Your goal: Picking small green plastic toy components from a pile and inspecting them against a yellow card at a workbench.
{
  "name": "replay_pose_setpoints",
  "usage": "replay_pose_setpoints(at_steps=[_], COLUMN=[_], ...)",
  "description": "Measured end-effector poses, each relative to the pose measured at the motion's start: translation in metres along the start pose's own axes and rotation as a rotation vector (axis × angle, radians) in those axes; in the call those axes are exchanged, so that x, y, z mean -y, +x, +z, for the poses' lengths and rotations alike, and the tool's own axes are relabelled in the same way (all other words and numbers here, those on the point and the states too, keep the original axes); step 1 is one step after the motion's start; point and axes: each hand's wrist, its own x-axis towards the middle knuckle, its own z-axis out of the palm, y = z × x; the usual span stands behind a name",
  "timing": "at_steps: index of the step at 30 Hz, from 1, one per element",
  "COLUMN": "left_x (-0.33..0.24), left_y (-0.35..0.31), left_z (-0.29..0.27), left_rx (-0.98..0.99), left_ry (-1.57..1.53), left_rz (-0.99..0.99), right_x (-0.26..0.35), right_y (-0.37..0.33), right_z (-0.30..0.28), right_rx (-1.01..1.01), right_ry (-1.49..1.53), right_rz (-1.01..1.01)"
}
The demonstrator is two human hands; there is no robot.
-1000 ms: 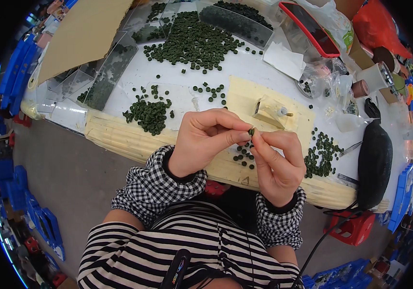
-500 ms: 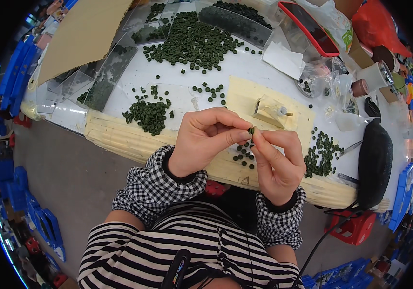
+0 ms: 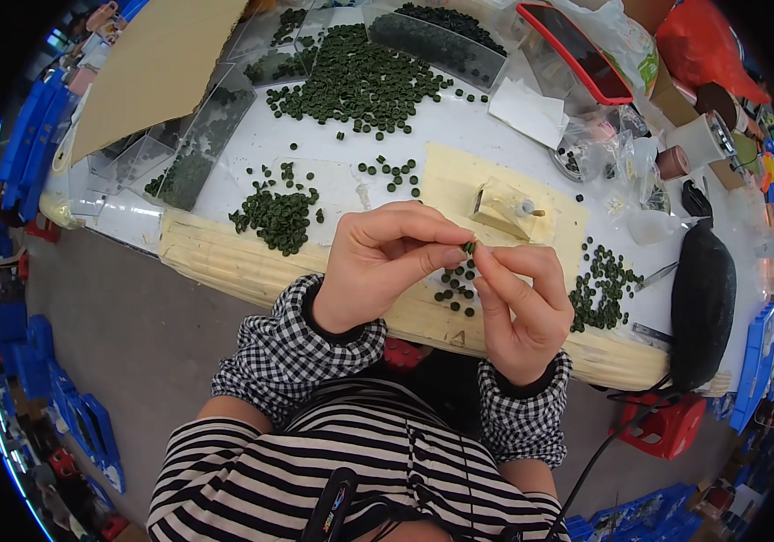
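Observation:
My left hand (image 3: 387,262) pinches a small dark green round piece (image 3: 469,246) between thumb and forefinger. From the other side, the fingertips of my right hand (image 3: 524,303) close on the same piece, so the two hands meet over the bench's front edge. Several loose green pieces (image 3: 456,294) lie just below and behind the fingers. Beyond my hands, a cream block with a small metal-tipped peg (image 3: 509,208) rests on a yellowish sheet (image 3: 445,167). A small heap of green pieces (image 3: 278,217) is left of my left hand; another scatter (image 3: 604,289) lies right of my right hand.
A large spread of green pieces (image 3: 355,81) covers the back of the white table, beside clear plastic trays (image 3: 436,50). Cardboard (image 3: 156,68) leans at the left. A red-cased phone (image 3: 576,54), folded white tissue (image 3: 529,113), tweezers (image 3: 658,275) and a black pouch (image 3: 705,307) are at the right.
Both hands stay almost in place, still pinching the small green piece. The view has shifted very slightly; nothing else on the table has visibly moved.

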Motion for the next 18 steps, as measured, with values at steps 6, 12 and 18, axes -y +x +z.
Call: replay_pose_setpoints(at_steps=[6,12,18], left_x=[-0.002,-0.009,-0.004], left_y=[0.0,0.011,0.011], left_z=[0.003,-0.014,-0.014], left_rx=[-0.047,-0.06,-0.109], left_ry=[0.008,0.951,1.177], left_rz=[-0.009,0.166,0.183], right_x=[0.001,-0.001,-0.003], right_y=[0.0,-0.005,-0.007], right_z=[0.0,-0.003,-0.001], right_rx=[-0.006,-0.117,-0.161], right_ry=[-0.01,-0.049,-0.057], right_rz=[0.018,0.155,0.173])
